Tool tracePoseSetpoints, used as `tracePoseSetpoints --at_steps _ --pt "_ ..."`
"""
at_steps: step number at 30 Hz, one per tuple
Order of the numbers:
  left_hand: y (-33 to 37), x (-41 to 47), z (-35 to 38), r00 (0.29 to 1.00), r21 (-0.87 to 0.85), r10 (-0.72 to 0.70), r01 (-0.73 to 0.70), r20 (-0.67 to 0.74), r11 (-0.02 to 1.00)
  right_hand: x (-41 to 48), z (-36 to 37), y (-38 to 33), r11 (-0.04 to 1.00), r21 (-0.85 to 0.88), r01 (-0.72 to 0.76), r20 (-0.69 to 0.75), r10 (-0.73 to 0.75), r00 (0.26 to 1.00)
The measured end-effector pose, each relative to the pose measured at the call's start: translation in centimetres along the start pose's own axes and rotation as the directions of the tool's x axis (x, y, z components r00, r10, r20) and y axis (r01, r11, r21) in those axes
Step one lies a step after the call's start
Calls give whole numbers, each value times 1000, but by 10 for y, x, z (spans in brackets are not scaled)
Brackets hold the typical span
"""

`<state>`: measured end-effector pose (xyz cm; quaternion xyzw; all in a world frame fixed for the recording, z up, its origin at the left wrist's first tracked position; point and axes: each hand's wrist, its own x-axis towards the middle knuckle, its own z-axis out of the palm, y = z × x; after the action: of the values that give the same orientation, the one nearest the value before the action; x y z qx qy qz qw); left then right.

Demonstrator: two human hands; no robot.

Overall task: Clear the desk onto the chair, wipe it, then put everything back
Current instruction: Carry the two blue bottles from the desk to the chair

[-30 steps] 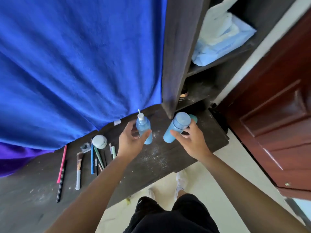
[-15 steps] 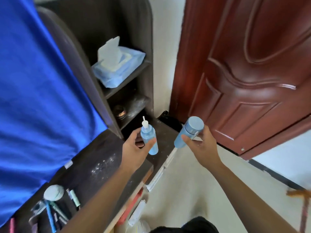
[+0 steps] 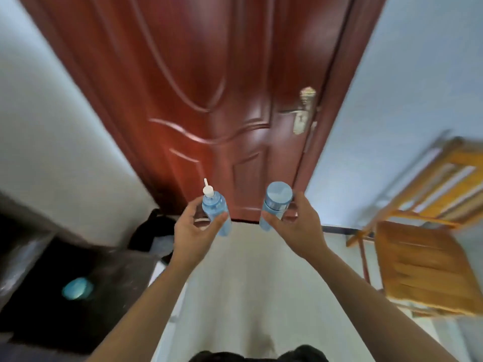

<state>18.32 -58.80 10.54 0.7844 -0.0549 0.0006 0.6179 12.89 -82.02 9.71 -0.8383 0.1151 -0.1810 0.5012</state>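
**Two blue bottles in transit between desk and chair**

1. Left hand (image 3: 193, 232): the thumb and fingers are curled round the lower body of a pale blue bottle with a white nozzle cap (image 3: 214, 210). The bottle is upright and clear of any surface. Carrying it upright probably keeps the nozzle from dripping.

2. Right hand (image 3: 298, 228): the fingers and thumb are wrapped about a blue bottle with a wide round cap (image 3: 277, 202). It is also held in the air, with the cap leaning slightly toward the camera. One bottle per hand likely saves a trip.

3. Wooden chair (image 3: 423, 265): it stands to the right of the right hand, well apart from it, with its slatted seat facing up. This is the probable destination. The gaps between slats could unsettle a narrow base, so each bottle should go down squarely on a slat.

4. Desk (image 3: 112, 273): a dark top at lower left, beside the left forearm. A round teal object (image 3: 77, 288), too blurred to name, lies on it, so clearing looks unfinished and wiping has not begun.

5. Surroundings: a red-brown door (image 3: 209, 100) with a brass handle (image 3: 303, 113) is straight ahead. A pale floor (image 3: 248, 283) lies under the hands.
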Motion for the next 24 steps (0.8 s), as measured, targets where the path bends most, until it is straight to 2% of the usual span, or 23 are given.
tracePoseSetpoints --at_steps 6,9,14,24 --pt "38 44 165 950 -14 83 -83 303 996 18 -131 76 989 -26 -147 -270 135 953" --pt "49 60 238 893 -25 101 -100 439 995 19 -185 112 971 -22 -240 -389 213 896" --pt "52 84 373 800 -44 106 -99 590 994 28 -269 180 898 -27 -439 -544 355 760" --pt "79 115 602 606 -41 94 -100 790 994 71 -413 267 735 -49 -676 -668 479 570"
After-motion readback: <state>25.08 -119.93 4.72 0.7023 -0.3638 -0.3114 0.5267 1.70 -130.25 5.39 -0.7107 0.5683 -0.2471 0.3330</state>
